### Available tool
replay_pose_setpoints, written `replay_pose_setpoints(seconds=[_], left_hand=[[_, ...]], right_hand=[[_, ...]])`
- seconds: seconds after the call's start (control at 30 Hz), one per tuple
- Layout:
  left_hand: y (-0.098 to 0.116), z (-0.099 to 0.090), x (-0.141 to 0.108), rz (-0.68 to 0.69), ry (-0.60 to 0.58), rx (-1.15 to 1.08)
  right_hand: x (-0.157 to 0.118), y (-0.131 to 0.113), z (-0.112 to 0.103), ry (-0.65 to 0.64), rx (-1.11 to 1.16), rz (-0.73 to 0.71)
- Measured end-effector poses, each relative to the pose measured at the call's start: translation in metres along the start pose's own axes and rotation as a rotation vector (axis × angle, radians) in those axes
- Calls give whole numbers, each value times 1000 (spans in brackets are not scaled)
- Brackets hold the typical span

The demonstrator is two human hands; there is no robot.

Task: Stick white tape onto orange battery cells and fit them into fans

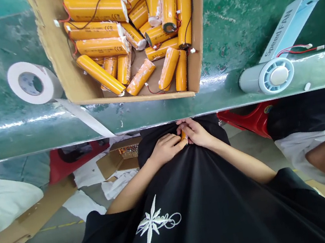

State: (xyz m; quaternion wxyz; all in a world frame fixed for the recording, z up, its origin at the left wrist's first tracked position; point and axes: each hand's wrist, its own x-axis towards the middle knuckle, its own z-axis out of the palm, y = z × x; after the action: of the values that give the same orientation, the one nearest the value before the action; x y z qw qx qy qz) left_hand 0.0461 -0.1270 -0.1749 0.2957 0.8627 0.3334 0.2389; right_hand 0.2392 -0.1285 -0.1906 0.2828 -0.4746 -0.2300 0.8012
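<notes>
On the worktop (161, 113), an open box (133, 98) stands at the far middle, with wired cylinders (95, 9) piled in it. Just left of the box is a tape roll (53, 84), its loose strip (88, 118) running right and nearer, to the worktop's near edge. Well to the right lies a fan (252, 80), its long arm (278, 30) pointing far right, leads (297, 48) beside it. Nearer than that edge, below the box, one cylinder (183, 135) sits between the person's left hand (166, 147) and right hand (194, 132).
</notes>
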Motion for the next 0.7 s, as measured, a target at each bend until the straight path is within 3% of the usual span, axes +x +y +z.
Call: replay_pose_setpoints(seconds=[0.1, 0.17, 0.3, 0.43, 0.7], left_hand=[[0, -1, 1, 42, -2, 48], [-1, 0, 0, -3, 25, 47], [-2, 1, 0, -87, 95, 19], [-1, 0, 0, -116, 132, 3], [-1, 2, -7, -141, 63, 11]], right_hand=[[1, 0, -1, 47, 40, 53], [0, -1, -3, 47, 27, 38], [-4, -2, -7, 1, -217, -78], [-5, -1, -7, 16, -393, -70], [1, -8, -7, -77, -433, -28]])
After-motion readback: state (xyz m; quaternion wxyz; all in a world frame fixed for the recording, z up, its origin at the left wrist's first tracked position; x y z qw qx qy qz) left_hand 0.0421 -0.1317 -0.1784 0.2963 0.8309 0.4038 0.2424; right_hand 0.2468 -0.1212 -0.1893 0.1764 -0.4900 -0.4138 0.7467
